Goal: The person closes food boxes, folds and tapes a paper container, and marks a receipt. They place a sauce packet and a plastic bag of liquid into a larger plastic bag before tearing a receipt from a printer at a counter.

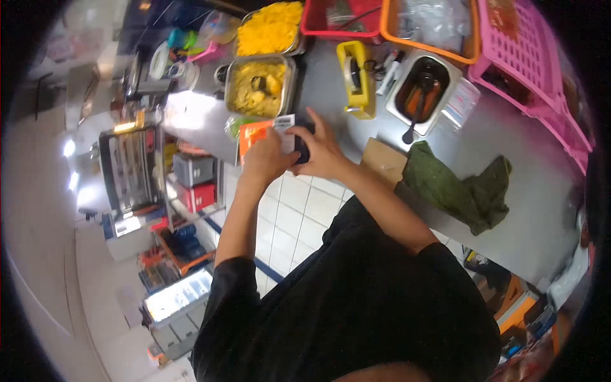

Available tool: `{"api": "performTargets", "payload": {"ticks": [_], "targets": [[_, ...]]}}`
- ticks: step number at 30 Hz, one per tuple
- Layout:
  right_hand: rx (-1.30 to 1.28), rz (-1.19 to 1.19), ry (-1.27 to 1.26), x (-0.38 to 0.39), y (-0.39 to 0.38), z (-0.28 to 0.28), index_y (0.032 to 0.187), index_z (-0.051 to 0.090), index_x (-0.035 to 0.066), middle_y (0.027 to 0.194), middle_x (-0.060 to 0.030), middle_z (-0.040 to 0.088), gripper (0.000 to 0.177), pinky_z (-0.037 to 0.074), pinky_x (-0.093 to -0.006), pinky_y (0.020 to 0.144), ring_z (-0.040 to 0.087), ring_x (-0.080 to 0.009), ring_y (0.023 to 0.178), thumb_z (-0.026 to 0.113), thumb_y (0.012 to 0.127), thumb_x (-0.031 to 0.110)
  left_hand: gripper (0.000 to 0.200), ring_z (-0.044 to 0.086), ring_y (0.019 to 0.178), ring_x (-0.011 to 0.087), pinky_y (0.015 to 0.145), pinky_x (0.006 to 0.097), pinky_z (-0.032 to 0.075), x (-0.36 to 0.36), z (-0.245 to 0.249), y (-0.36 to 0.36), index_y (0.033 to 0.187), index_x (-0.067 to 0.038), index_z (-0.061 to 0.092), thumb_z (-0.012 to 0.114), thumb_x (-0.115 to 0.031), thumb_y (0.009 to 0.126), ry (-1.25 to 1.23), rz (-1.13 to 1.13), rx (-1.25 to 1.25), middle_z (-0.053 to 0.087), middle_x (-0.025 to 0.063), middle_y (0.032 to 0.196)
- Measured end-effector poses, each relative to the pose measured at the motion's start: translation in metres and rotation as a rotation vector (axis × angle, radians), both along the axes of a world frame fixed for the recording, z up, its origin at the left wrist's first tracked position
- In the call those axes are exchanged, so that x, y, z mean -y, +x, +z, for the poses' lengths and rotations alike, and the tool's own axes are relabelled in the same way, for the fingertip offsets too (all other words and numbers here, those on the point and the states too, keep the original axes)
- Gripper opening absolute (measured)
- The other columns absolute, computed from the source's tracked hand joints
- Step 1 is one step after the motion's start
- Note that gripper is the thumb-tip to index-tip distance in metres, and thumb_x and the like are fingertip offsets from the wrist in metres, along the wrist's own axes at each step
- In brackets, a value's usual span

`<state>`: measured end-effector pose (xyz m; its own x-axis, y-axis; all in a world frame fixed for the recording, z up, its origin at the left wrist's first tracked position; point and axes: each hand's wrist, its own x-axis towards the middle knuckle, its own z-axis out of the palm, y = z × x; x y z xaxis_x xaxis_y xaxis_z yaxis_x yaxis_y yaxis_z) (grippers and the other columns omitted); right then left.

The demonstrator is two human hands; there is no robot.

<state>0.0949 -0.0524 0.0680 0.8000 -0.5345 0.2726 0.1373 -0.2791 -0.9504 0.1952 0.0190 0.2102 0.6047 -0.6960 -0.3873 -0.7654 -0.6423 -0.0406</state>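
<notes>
Both hands meet at the near edge of the steel counter. My left hand point(264, 158) is closed over an orange and white flat packet or card point(251, 135), its fingers bent and partly hidden. Against it, my right hand point(324, 148) curls around a small dark object point(303, 148), whose kind I cannot make out. A white printed part shows between the hands. Just beyond them stands a steel pan of yellow food point(245, 86) with a dark-handled utensil in it. A small green item point(235, 125) lies left of the packet.
A second pan heaped with yellow food point(270, 28) stands behind. To the right are a yellow tape dispenser point(361, 102), a steel container of red-brown sauce with a dark ladle point(396, 108), a brown cardboard piece point(384, 160), a green cloth point(445, 186) and a pink basket point(528, 48).
</notes>
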Motion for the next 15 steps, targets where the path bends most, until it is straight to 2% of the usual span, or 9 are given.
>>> {"api": "performTargets", "payload": {"ticks": [2,4,6,8,10,11,12,14,15], "targets": [[0.032,-0.024,-0.026,0.000,0.000,-0.002,0.132,0.057,0.027,0.154,-0.0329,0.021,0.084,0.028,-0.0588,0.114,0.027,-0.0568,0.138,0.091,0.056,0.038,0.069,0.068,0.096,0.0434,0.078,0.0504,0.054,-0.007,-0.001,0.000,0.114,0.001,0.050,0.086,-0.040,0.072,0.003,0.111,0.055,0.070,0.0273,0.097],[0.031,-0.058,-0.053,0.000,-0.002,0.004,0.132,0.057,0.024,0.153,-0.0344,0.023,0.082,0.028,-0.0581,0.114,0.028,-0.0574,0.138,0.089,0.058,0.041,0.070,0.069,0.091,0.0414,0.076,0.0478,0.054,-0.022,-0.006,0.010,0.110,-0.001,0.053,0.087,-0.047,0.070,-0.132,0.129,-0.018,0.071,0.0230,0.095],[0.063,-0.048,-0.065,0.002,-0.003,0.002,0.132,0.057,0.022,0.152,-0.0356,0.023,0.081,0.028,-0.0582,0.114,0.028,-0.0578,0.138,0.088,0.061,0.043,0.064,0.070,0.084,0.0380,0.072,0.0446,0.053,-0.031,-0.006,0.012,0.106,-0.004,0.055,0.087,-0.047,0.071,-0.157,0.189,-0.032,0.071,0.0175,0.089],[0.023,-0.009,-0.056,0.002,-0.005,0.008,0.134,0.055,0.020,0.154,-0.0360,0.019,0.081,0.026,-0.0580,0.116,0.025,-0.0565,0.140,0.087,0.064,0.044,0.057,0.070,0.077,0.0343,0.069,0.0434,0.052,-0.058,-0.028,0.023,0.103,-0.005,0.056,0.086,-0.045,0.075,-0.454,0.194,-0.102,0.070,0.0140,0.082],[-0.021,0.038,-0.053,0.004,-0.008,0.011,0.137,0.053,0.020,0.155,-0.0358,0.017,0.084,0.024,-0.0578,0.117,0.022,-0.0563,0.142,0.087,0.065,0.045,0.053,0.070,0.074,0.0304,0.067,0.0422,0.051,-0.061,-0.014,0.007,0.104,-0.005,0.056,0.085,-0.041,0.077,-0.417,0.240,-0.005,0.069,0.0139,0.078],[-0.040,0.024,-0.106,0.002,-0.006,0.010,0.138,0.049,0.022,0.155,-0.0358,0.015,0.087,0.030,-0.0559,0.115,0.024,-0.0574,0.141,0.089,0.064,0.042,0.053,0.070,0.074,0.0304,0.067,0.0422,0.051,-0.063,-0.008,0.000,0.104,-0.005,0.056,0.085,-0.041,0.077,-0.436,0.228,-0.023,0.069,0.0139,0.078],[-0.050,0.017,-0.122,0.005,-0.008,0.014,0.138,0.049,0.022,0.155,-0.0358,0.015,0.087,0.030,-0.0559,0.115,0.024,-0.0574,0.141,0.089,0.064,0.042,0.050,0.069,0.071,0.0268,0.064,0.0398,0.051,-0.067,-0.002,-0.007,0.107,-0.005,0.057,0.083,-0.037,0.080,-0.453,0.248,0.037,0.068,0.0120,0.075],[-0.077,0.096,-0.038,0.004,-0.012,0.021,0.144,0.046,0.022,0.156,-0.0359,0.014,0.092,0.022,-0.0582,0.118,0.017,-0.0565,0.145,0.086,0.066,0.047,0.046,0.067,0.068,0.0231,0.062,0.0373,0.050,-0.082,-0.003,-0.003,0.111,-0.004,0.058,0.081,-0.034,0.084,-0.471,0.282,0.096,0.067,0.0102,0.072],[-0.087,0.102,-0.089,0.004,-0.015,0.019,0.150,0.040,0.022,0.157,-0.0337,0.015,0.094,0.026,-0.0536,0.119,0.020,-0.0524,0.146,0.085,0.071,0.045,0.042,0.065,0.066,0.0190,0.060,0.0343,0.049,-0.094,-0.009,0.003,0.114,-0.003,0.058,0.078,-0.030,0.088,-0.668,0.369,-0.020,0.065,0.0083,0.072]]}}
